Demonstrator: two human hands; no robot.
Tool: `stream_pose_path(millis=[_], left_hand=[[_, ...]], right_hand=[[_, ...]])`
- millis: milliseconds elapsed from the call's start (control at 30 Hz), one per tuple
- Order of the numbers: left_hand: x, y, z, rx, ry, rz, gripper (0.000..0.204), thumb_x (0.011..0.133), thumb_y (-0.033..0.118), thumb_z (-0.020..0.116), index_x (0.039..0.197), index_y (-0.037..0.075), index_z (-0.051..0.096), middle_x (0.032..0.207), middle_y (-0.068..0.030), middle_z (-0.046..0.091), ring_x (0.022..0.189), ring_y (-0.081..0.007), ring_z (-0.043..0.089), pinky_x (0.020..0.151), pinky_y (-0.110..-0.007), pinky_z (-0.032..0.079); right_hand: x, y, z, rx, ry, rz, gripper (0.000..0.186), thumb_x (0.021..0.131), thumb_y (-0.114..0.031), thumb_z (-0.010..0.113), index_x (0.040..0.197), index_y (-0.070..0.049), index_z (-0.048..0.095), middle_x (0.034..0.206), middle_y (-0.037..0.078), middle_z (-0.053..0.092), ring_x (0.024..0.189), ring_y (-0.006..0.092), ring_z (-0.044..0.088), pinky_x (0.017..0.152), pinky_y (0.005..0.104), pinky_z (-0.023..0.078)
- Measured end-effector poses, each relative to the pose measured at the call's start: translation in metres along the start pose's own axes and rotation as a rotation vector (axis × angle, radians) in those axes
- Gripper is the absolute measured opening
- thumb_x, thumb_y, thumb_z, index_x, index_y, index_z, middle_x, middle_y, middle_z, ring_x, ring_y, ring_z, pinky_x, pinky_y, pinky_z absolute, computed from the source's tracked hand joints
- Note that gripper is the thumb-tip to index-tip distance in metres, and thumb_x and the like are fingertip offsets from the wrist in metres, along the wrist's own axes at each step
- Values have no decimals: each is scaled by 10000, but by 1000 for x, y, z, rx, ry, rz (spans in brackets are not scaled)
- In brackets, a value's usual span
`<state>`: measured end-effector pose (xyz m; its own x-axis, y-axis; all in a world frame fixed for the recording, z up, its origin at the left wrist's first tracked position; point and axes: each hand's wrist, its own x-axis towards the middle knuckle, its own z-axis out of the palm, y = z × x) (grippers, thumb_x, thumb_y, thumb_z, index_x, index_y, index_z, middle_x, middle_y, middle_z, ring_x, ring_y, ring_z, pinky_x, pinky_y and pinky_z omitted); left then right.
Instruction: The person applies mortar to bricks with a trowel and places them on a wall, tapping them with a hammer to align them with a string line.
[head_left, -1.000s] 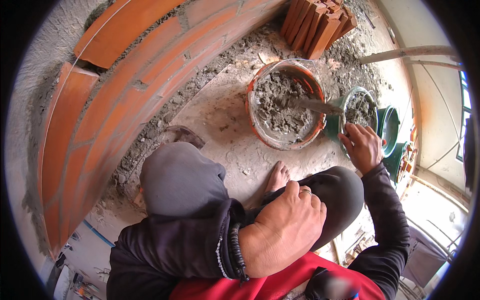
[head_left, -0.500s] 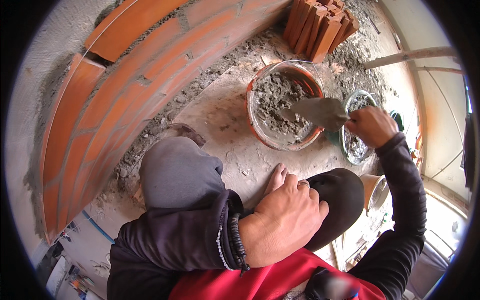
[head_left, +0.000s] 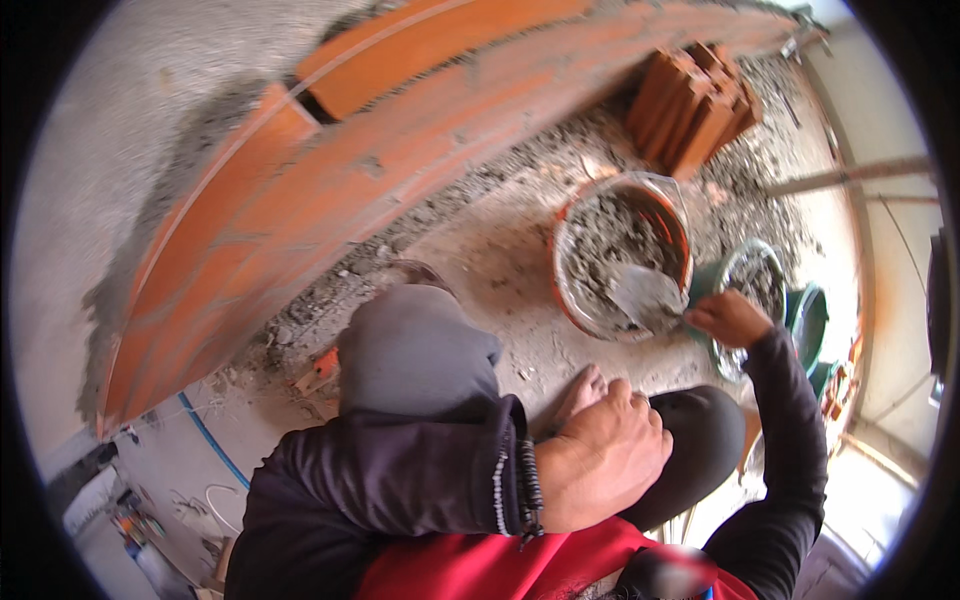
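Observation:
My right hand (head_left: 730,319) is shut on the handle of a metal trowel (head_left: 643,295), whose blade dips into mortar in an orange-rimmed bucket (head_left: 560,250). Just right of that stands a green bucket (head_left: 760,275) of mortar, partly behind my hand. My left hand (head_left: 605,460) rests across my bent leg near my bare foot, its fingers curled; whether they hold anything is hidden.
A curved brick wall (head_left: 400,170) with a taut string runs along the left and back. A pile of bricks (head_left: 680,110) stands beside it. More green buckets (head_left: 808,330) are at the right, below a pole (head_left: 850,173). A blue hose (head_left: 215,450) lies lower left.
My view has swung, shifting the scene rightward. Since a second ago the trowel blade has turned over and moved down into the orange bucket. My left hand stays on the leg.

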<state>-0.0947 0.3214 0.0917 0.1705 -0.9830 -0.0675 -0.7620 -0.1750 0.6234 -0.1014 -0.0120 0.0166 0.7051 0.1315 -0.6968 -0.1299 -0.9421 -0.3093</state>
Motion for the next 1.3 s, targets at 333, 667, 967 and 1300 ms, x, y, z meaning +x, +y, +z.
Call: stream_pose_path(millis=[333,667,967,1300], left_hand=[[3,4,14,162,-83,-21,124,847,232,621,843,119,670,834,-45,639,841,-198,581,755,-383,406],[-3,1,26,70,61,4,268,781,375,694,775,111,739,715,-4,654,695,-192,602,639,-369,348],[3,19,33,150,187,-5,283,753,334,693,789,61,758,713,-63,667,666,-202,582,617,-375,350],[-33,4,-33,-13,-153,145,399,821,365,717,1042,37,665,1032,-165,687,1000,-299,631,865,-440,486]], right_hand=[[-61,-83,-63,92,235,130,207,702,-136,771,802,24,683,650,171,590,585,305,596,595,393,469],[-26,-217,-227,-42,-153,-574,208,711,-157,807,833,-9,727,643,92,670,561,194,654,518,306,480],[18,-311,-287,176,-169,-187,142,780,-104,699,778,32,657,550,38,546,437,84,467,366,252,302],[-13,-264,-210,-204,708,-556,247,738,-37,733,931,47,603,751,73,514,657,161,438,624,296,374]])
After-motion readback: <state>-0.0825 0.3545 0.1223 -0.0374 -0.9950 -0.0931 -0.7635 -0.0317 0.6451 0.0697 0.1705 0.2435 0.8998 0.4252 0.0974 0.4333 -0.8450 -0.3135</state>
